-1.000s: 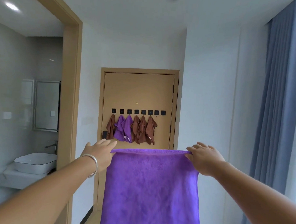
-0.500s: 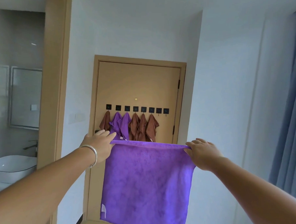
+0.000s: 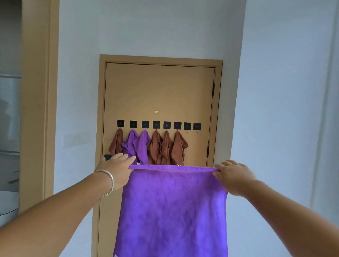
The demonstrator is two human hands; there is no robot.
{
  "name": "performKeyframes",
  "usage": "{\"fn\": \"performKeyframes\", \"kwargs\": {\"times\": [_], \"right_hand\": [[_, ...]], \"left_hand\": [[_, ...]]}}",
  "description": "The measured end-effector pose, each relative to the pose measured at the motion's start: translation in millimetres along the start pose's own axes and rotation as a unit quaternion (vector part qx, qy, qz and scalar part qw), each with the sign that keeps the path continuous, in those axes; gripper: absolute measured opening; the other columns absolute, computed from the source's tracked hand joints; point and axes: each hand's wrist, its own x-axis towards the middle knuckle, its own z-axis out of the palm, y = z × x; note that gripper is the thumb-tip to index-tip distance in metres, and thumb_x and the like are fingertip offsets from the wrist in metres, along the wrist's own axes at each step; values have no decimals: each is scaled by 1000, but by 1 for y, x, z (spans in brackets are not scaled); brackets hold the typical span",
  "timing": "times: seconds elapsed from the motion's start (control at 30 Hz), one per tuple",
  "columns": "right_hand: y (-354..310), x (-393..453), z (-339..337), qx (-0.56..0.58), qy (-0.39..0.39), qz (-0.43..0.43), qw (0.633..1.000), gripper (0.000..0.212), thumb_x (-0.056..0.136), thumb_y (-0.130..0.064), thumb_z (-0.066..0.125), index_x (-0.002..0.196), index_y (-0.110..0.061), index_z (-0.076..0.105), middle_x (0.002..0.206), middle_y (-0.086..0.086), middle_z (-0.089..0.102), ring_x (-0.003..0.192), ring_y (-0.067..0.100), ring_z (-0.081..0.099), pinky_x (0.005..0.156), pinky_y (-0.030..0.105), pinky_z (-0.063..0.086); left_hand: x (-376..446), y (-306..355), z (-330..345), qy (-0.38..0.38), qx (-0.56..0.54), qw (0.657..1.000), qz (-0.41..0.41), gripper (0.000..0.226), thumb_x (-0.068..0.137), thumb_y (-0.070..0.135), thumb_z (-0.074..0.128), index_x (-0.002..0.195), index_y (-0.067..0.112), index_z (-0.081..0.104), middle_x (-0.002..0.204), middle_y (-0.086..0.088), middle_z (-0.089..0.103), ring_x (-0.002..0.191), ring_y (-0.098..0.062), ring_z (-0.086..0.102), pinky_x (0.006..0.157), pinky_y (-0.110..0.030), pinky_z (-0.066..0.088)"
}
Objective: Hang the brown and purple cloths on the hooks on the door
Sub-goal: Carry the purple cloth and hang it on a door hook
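No legible text — marks on the hooks (image 3: 156, 124) are too blurred.

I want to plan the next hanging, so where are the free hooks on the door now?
In the head view, two bare black square hooks sit at the row's right end on the tan wooden door, right of the last hanging brown cloth.

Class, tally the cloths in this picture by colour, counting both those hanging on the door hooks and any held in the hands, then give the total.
Brown cloths: 4, on hooks, the first, then three together.
Purple cloths: 3, two on hooks and one held cloth between the left hand and right hand.
Total: 7
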Motion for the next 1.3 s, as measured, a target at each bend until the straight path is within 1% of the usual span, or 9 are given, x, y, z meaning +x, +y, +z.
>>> {"fn": "performKeyframes", "kwargs": {"times": [0.17, 0.33, 0.47, 0.6, 0.7, 0.87, 1.07, 1.2, 1.3], "right_hand": [[26, 86, 31, 11, 18, 9, 1000, 47, 101, -49, 19, 135, -30, 47, 135, -5, 51, 131, 17, 38, 108, 36, 33], [48, 162, 60, 15, 25, 12, 1000, 48, 101, -50, 19, 135, -31, 46, 136, -4, 50, 132, 17, 37, 108, 37, 33], [58, 208, 94, 14, 5, 16, 1000, 47, 101, -50, 19, 134, -31, 47, 135, -4, 50, 131, 18, 38, 107, 38, 34], [63, 253, 129, 16, -11, 19, 1000, 46, 101, -50, 20, 130, -31, 50, 133, -5, 51, 129, 17, 38, 105, 37, 34], [68, 288, 157, 8, -19, 25, 999, 45, 101, -49, 20, 127, -30, 51, 131, -5, 51, 129, 17, 39, 105, 37, 34], [77, 353, 190, -12, -27, 52, 998, 48, 101, -49, 20, 136, -30, 47, 136, -4, 50, 131, 19, 38, 105, 38, 34], [87, 445, 203, -43, -25, 86, 995, 46, 102, -46, 22, 138, -28, 44, 137, -2, 49, 131, 19, 38, 104, 37, 35], [93, 486, 220, -28, -11, 116, 993, 48, 101, -48, 23, 137, -27, 47, 137, -2, 50, 130, 20, 40, 103, 38, 35], [99, 511, 234, -25, -13, 131, 991, 48, 101, -48, 24, 136, -26, 48, 137, -1, 50, 130, 21, 41, 102, 39, 36]], "left_hand": [[95, 8, 23, 17, 0, 1000, 7, 55, 100, 31, 30, 152, 31, 12, 158, 8, 18, 146, -15, 10, 114, -51, 24], [176, 19, 46, 29, -17, 999, 10, 56, 100, 30, 33, 152, 30, 13, 158, 7, 18, 146, -16, 11, 115, -50, 25], [226, 23, 77, 7, -16, 1000, 18, 54, 102, 33, 29, 152, 31, 12, 159, 8, 15, 147, -16, 7, 116, -52, 19], [278, 26, 112, -13, -18, 999, 25, 53, 102, 35, 25, 152, 32, 10, 160, 8, 12, 147, -14, 5, 116, -51, 22], [323, 29, 138, -18, -8, 999, 42, 51, 102, 36, 23, 152, 31, 12, 158, 8, 16, 146, -13, 6, 113, -51, 24], [408, 31, 170, 9, -30, 996, 86, 51, 102, 34, 24, 152, 31, 14, 157, 10, 18, 146, -12, 7, 112, -49, 27], [518, 27, 196, 29, -57, 991, 114, 52, 102, 32, 26, 152, 33, 11, 161, 7, 6, 147, -13, 2, 112, -45, 30], [574, 28, 213, 49, -70, 987, 138, 51, 102, 30, 27, 152, 33, 14, 160, 8, 9, 147, -11, 5, 108, -41, 35], [605, 34, 224, 73, -93, 980, 158, 53, 101, 22, 32, 151, 30, 19, 159, 9, 15, 146, -11, 12, 106, -37, 35]]}}
